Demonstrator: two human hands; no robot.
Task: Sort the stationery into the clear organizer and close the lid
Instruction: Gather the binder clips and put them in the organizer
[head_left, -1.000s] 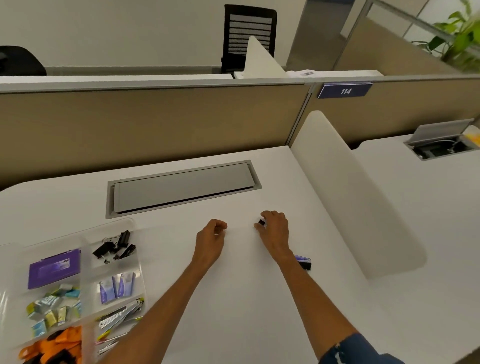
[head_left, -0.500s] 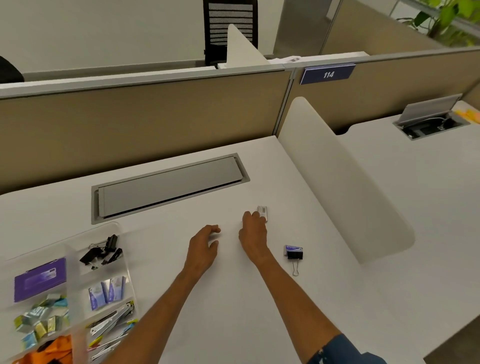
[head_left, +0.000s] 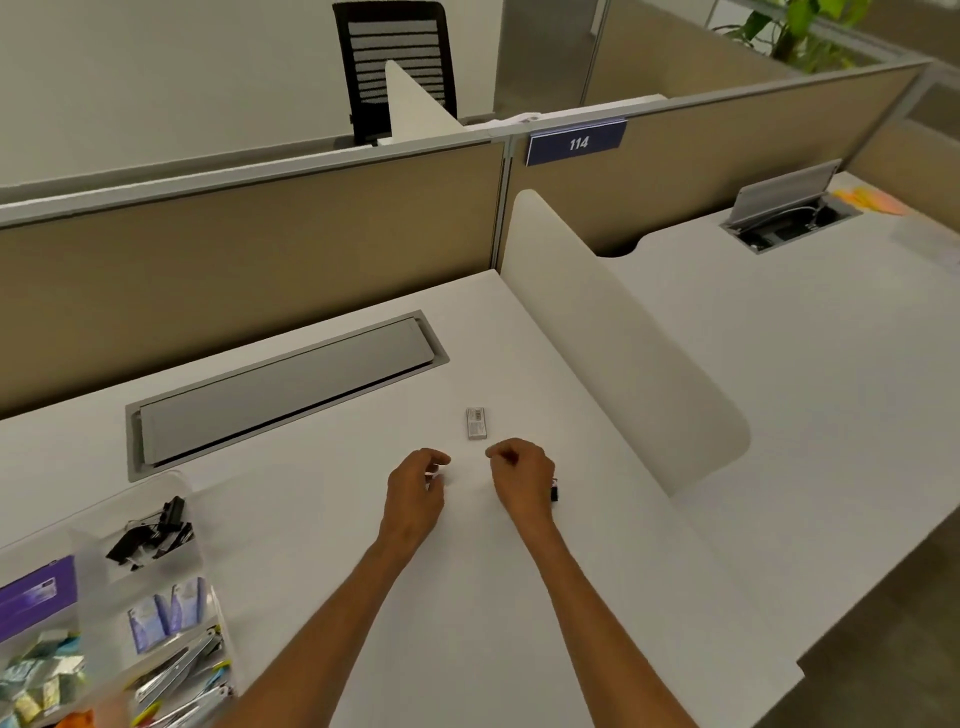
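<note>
A clear organizer (head_left: 179, 499) lies at the lower left of the white desk. Its compartments hold black binder clips (head_left: 150, 535), a purple pad (head_left: 36, 595), small bluish packets (head_left: 163, 618), metal clips and colourful bits. A small grey box (head_left: 476, 422) lies alone on the desk, just beyond my hands. My left hand (head_left: 415, 486) hovers with loosely curled fingers and holds nothing I can see. My right hand (head_left: 519, 478), also loosely curled, sits just below the box without touching it. A black binder clip (head_left: 555, 491) peeks out from behind my right wrist.
A grey cable hatch (head_left: 280, 389) is set into the desk behind my hands. A white curved divider (head_left: 623, 338) bounds the desk on the right, and a tan partition (head_left: 249, 249) stands at the back. The neighbouring desk has an open cable hatch (head_left: 789, 213).
My right hand pulled back from the small grey box, which stays on the desk, and now covers most of the binder clip. My left hand stayed beside it. The view shifted.
</note>
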